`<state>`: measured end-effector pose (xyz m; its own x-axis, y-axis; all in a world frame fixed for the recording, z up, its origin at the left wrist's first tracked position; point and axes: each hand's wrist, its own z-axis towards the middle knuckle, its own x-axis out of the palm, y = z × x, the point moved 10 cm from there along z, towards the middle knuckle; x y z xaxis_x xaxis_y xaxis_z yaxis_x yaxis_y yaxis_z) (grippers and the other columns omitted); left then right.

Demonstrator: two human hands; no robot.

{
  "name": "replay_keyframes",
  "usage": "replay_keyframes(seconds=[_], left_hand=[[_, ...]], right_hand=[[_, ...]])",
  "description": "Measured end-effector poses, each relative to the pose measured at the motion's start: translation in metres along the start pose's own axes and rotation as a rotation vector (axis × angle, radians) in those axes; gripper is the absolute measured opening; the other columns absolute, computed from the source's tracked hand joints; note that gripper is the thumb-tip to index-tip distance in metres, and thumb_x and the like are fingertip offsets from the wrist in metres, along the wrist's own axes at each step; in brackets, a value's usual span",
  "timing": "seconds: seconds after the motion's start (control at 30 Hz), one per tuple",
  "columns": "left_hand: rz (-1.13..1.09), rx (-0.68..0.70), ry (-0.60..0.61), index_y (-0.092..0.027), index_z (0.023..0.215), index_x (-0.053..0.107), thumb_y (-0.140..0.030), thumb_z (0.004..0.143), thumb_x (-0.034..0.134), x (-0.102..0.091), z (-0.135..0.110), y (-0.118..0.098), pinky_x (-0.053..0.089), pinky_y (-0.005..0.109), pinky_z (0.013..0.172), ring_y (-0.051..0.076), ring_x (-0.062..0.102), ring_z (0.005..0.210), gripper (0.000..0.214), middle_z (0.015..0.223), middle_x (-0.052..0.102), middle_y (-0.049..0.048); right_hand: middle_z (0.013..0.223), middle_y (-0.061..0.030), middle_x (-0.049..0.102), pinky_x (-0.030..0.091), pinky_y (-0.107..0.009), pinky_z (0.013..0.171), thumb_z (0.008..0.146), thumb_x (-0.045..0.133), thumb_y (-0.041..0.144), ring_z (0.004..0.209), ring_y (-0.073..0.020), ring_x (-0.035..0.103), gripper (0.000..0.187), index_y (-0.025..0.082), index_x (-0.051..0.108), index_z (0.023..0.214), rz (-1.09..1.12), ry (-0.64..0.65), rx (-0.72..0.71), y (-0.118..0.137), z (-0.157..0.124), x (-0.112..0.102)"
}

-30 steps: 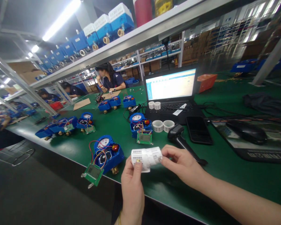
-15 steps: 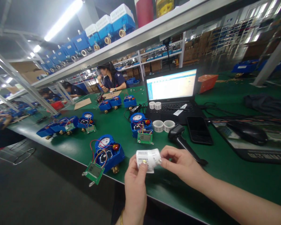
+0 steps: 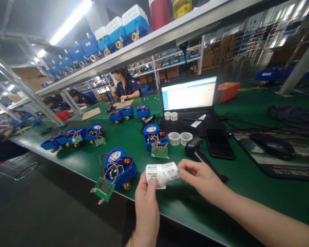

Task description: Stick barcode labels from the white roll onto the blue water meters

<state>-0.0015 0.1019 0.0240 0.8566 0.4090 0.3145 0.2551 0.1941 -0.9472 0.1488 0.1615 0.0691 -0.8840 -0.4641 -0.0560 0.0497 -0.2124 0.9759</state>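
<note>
My left hand (image 3: 148, 202) is closed around a roll of white barcode labels (image 3: 154, 168), thumb pressed on its front. Between thumb and fingers, my right hand (image 3: 199, 176) pinches the free end of the label strip (image 3: 171, 170), which stretches out from the roll. Left of the hands, at the table edge, sits a blue meter (image 3: 123, 171) with its dial and wires exposed. A green circuit board with a small display (image 3: 104, 188) hangs from it by the wires. Another open blue meter (image 3: 154, 137) with a similar board stands just behind the roll.
A black barcode scanner (image 3: 204, 157), a phone (image 3: 219, 143) and two label rolls (image 3: 179, 138) lie before an open laptop (image 3: 189, 99). A mouse (image 3: 271, 145) rests on a pad at right. More blue meters (image 3: 74, 135) stand left. A shelf (image 3: 154, 39) runs overhead; co-workers sit beyond.
The label roll and my left hand have shifted slightly left. My right hand stays almost in place, and more of the label strip is stretched between the hands.
</note>
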Motion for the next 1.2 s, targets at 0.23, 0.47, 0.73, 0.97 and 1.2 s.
replay_keyframes(seconds=[0.23,0.47,0.73,0.97,1.2], left_hand=[[-0.023,-0.023,0.060,-0.013,0.111,0.060,-0.034,0.077,0.062,0.011,-0.007,-0.001,0.048,0.032,0.080,0.023,0.061,0.092,0.040,0.102,0.068,0.0105],[0.013,-0.062,-0.007,-0.010,0.107,0.062,-0.032,0.068,0.072,0.007,-0.005,0.003,0.049,0.030,0.070,0.022,0.063,0.083,0.046,0.094,0.070,0.0117],[0.002,-0.089,0.031,-0.011,0.105,0.064,-0.029,0.067,0.073,0.010,-0.005,0.008,0.048,0.028,0.073,0.021,0.063,0.081,0.042,0.091,0.072,0.0096],[0.000,-0.057,-0.005,-0.013,0.110,0.062,-0.031,0.072,0.071,-0.001,-0.001,0.008,0.047,0.030,0.082,0.020,0.063,0.087,0.043,0.095,0.071,0.0079],[0.006,-0.045,0.034,-0.013,0.114,0.060,-0.034,0.074,0.070,0.001,0.000,0.006,0.047,0.033,0.085,0.022,0.062,0.091,0.046,0.099,0.070,0.0098]], right_hand=[[0.057,0.0027,0.045,0.030,-0.024,0.051,0.075,0.062,0.047,0.054,-0.0110,0.039,0.031,0.017,0.061,0.066,-0.055,0.004,-0.007,-0.001,-0.001,0.001],[0.071,-0.0021,0.055,0.036,-0.025,0.056,0.080,0.054,0.036,0.065,-0.0136,0.049,0.023,0.016,0.063,0.071,-0.125,0.051,-0.100,0.006,-0.002,0.006],[0.067,0.0005,0.049,0.034,-0.024,0.053,0.073,0.056,0.025,0.059,-0.0112,0.044,0.011,0.017,0.057,0.065,-0.288,-0.004,-0.126,0.006,-0.003,0.004],[0.067,-0.0001,0.052,0.035,-0.024,0.055,0.074,0.059,0.028,0.060,-0.0121,0.046,0.014,0.017,0.059,0.065,-0.242,-0.003,-0.115,0.006,-0.002,0.003],[0.068,-0.0006,0.054,0.037,-0.024,0.056,0.076,0.060,0.029,0.062,-0.0131,0.049,0.015,0.017,0.060,0.066,-0.221,-0.013,-0.135,0.006,-0.002,0.001]])
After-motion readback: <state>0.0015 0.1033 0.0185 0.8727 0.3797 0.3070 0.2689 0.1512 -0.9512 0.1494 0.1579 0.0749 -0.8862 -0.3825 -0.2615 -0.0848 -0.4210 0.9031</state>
